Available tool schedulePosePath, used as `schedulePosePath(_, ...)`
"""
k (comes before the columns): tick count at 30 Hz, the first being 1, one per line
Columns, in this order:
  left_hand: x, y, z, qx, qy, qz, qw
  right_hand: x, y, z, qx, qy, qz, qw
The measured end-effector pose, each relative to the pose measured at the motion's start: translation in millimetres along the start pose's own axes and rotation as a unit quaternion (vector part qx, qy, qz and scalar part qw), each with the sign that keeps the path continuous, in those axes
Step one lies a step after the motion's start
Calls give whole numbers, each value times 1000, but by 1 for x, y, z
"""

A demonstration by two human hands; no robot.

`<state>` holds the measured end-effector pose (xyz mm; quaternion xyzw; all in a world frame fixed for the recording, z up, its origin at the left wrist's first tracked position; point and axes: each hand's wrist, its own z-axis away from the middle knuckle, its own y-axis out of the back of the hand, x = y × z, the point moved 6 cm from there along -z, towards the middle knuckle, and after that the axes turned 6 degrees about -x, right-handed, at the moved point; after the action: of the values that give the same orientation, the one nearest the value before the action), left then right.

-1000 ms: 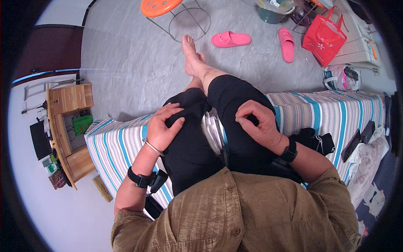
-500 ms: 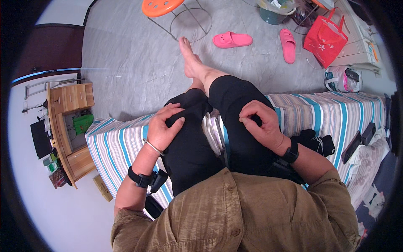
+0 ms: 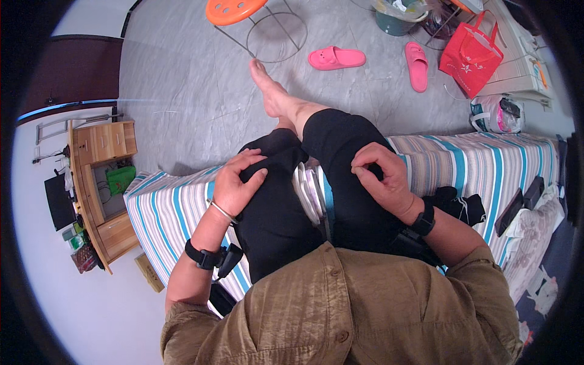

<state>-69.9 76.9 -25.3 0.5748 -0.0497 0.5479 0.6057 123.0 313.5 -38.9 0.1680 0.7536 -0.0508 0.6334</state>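
My left hand [image 3: 236,182] lies on my left leg near the knee, with thumb and fingers apart on the black trousers [image 3: 274,210]. A light bangle circles that wrist, with a black strap and device farther up the forearm. Over my right thigh, my right hand [image 3: 384,179] is closed in a pinch, thumb tip against forefinger. Whatever lies between those fingertips, if anything, is too small to make out. A black band sits on the right wrist. Between my thighs, some flat white folded items [image 3: 309,193] stand close together on the striped bed cover [image 3: 176,204].
On the grey floor are an orange stool [image 3: 236,11], two pink slippers [image 3: 336,58], a green bucket [image 3: 395,23] and a red bag [image 3: 473,58]. A wooden desk [image 3: 100,143] stands at left. Black cloth [image 3: 465,208] and a pillow [image 3: 535,228] lie on the bed at right.
My bare foot has swung a little to the left. My right hand has shifted slightly right, still pinched. The left hand stays where it was.
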Motion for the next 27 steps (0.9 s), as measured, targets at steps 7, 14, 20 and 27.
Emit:
schedulePosePath(7, -3, 0, -1, -7, 4, 11, 1000, -2, 4, 1, 3, 1, 1, 1000)
schedulePosePath(14, -3, -1, -2, -11, 9, 25, 1000, -5, 8, 1, 4, 7, 10, 1000)
schedulePosePath(20, -2, 0, -3, -15, 6, 24, 1000, -5, 10, 2, 7, 10, 7, 1000)
schedulePosePath(27, -2, 0, -2, -20, 7, 28, 999, -3, 11, 4, 9, 2, 17, 1000)
